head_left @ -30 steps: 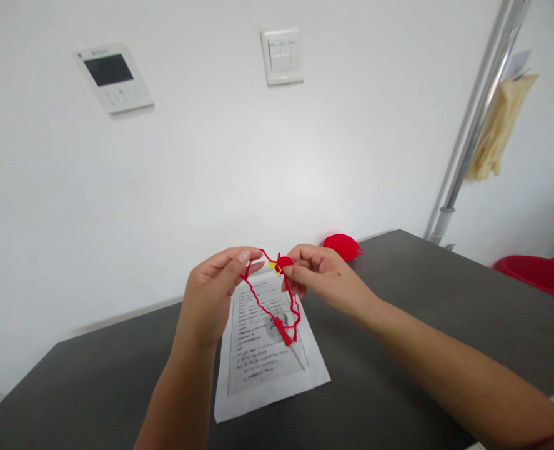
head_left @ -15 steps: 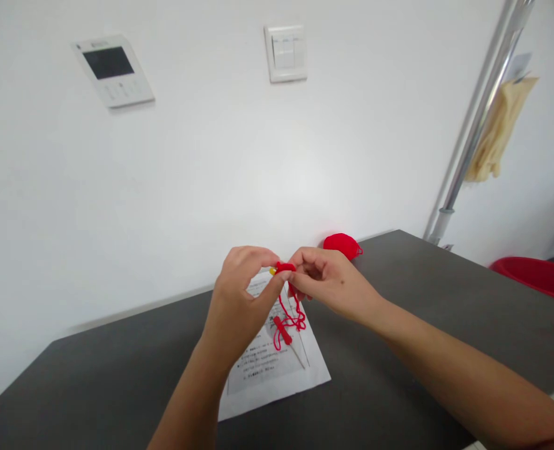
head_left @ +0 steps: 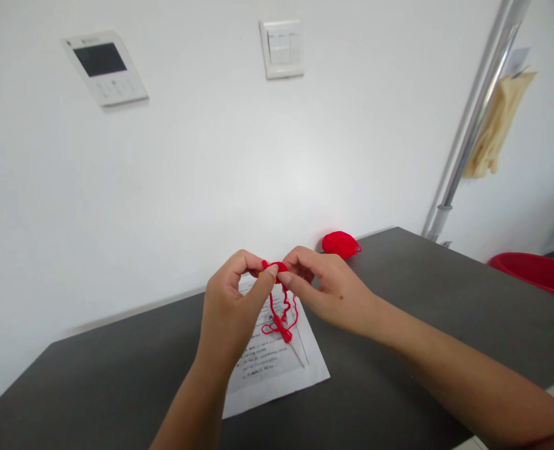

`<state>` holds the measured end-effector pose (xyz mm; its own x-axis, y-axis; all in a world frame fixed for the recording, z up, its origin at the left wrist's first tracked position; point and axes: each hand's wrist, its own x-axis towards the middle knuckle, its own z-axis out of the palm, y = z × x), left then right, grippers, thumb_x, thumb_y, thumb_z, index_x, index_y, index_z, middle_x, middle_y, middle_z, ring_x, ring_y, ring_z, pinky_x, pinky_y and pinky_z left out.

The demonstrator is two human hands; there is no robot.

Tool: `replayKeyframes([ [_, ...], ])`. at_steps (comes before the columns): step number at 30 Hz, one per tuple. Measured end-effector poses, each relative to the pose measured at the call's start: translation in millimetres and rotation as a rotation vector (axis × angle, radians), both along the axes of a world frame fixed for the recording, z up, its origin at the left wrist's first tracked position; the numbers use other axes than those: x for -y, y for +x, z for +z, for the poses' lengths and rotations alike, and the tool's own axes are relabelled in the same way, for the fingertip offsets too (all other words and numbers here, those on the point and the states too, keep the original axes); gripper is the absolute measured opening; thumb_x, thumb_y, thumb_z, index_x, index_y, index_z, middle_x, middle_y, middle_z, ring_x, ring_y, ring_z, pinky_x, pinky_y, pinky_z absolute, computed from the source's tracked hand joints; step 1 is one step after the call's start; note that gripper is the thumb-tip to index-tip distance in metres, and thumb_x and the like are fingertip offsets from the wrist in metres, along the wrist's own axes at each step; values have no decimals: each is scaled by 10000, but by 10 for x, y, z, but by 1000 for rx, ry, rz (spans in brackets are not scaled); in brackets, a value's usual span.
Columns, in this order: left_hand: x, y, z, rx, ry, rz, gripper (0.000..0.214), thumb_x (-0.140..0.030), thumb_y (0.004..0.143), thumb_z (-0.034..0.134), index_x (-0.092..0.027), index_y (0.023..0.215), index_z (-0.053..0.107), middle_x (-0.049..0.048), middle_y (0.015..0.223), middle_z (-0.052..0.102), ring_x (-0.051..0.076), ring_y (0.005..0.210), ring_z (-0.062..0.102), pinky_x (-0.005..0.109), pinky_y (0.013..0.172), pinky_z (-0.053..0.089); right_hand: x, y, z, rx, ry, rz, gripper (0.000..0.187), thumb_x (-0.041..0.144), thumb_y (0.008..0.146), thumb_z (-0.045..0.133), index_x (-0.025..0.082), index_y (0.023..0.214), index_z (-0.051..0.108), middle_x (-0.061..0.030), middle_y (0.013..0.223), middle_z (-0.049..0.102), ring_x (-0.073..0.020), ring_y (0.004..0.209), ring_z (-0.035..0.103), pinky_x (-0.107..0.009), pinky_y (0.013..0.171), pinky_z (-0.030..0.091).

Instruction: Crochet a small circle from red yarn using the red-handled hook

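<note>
My left hand (head_left: 232, 306) and my right hand (head_left: 323, 284) meet above the table, fingertips pinched together on a small red yarn piece (head_left: 272, 269). Loose red yarn strands (head_left: 280, 315) hang down from it in loops, with a small red bundle at the bottom. Beneath them a printed paper sheet (head_left: 277, 375) lies on the dark grey table (head_left: 398, 350). A red ball of yarn (head_left: 340, 244) rests at the table's far edge by the wall, beyond my right hand.
On the white wall hang an intercom panel (head_left: 103, 65) and a light switch (head_left: 281, 49). At the right, a metal pole (head_left: 473, 119) carries hanging beige gloves (head_left: 496, 128). A red basin (head_left: 536, 272) shows past the table's right edge.
My left hand has moved right to meet my right hand. The yarn strand that was stretched between them a second ago now hangs in shorter, bunched loops.
</note>
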<state>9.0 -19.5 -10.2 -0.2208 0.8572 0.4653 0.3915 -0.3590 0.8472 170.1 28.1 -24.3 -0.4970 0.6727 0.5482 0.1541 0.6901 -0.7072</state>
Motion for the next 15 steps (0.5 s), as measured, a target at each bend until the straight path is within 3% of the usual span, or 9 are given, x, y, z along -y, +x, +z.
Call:
replayKeyframes([
  [3, 19, 12, 9, -52, 21, 27, 133, -298, 757, 697, -213, 670, 644, -15, 665, 646, 171, 665, 571, 292, 645, 426, 7, -11, -21, 9, 156, -50, 200, 287, 963, 479, 192, 798, 538, 27, 630, 545, -107, 556, 470, -242, 542, 323],
  [5, 15, 8, 14, 15, -3, -32, 139, -297, 759, 714, -208, 671, 656, -12, 660, 649, 166, 658, 573, 286, 642, 434, 11, -4, -18, -15, 187, -30, 206, 238, 969, 452, 190, 786, 534, 30, 633, 519, -103, 562, 451, -245, 555, 318],
  [7, 3, 9, 24, 190, -65, -150, 152, -297, 743, 746, -195, 671, 660, -12, 633, 648, 150, 616, 562, 273, 617, 438, 13, 5, -9, -71, 103, 50, 217, 237, 971, 454, 188, 776, 535, 31, 640, 503, -103, 575, 441, -240, 559, 327],
  [11, -20, 30, 61, 550, -231, -388, 204, -292, 654, 806, -166, 649, 646, 8, 577, 655, 143, 559, 572, 270, 592, 463, -11, 3, -8, -255, -225, 312, 222, 295, 958, 510, 185, 766, 521, 40, 635, 481, -97, 571, 417, -227, 539, 349],
  [13, -23, 36, 72, 579, -241, -413, 207, -283, 642, 815, -160, 643, 648, 14, 571, 660, 145, 558, 582, 266, 586, 466, -31, -6, -14, -308, -301, 400, 219, 308, 957, 521, 184, 776, 516, 38, 642, 494, -99, 580, 429, -230, 549, 363],
  [15, -16, 34, 71, 539, -191, -366, 184, -262, 660, 810, -165, 644, 655, 0, 579, 658, 132, 550, 575, 250, 574, 454, -43, -12, -18, -294, -267, 395, 237, 312, 976, 496, 184, 777, 517, 29, 659, 511, -104, 605, 448, -240, 579, 375],
])
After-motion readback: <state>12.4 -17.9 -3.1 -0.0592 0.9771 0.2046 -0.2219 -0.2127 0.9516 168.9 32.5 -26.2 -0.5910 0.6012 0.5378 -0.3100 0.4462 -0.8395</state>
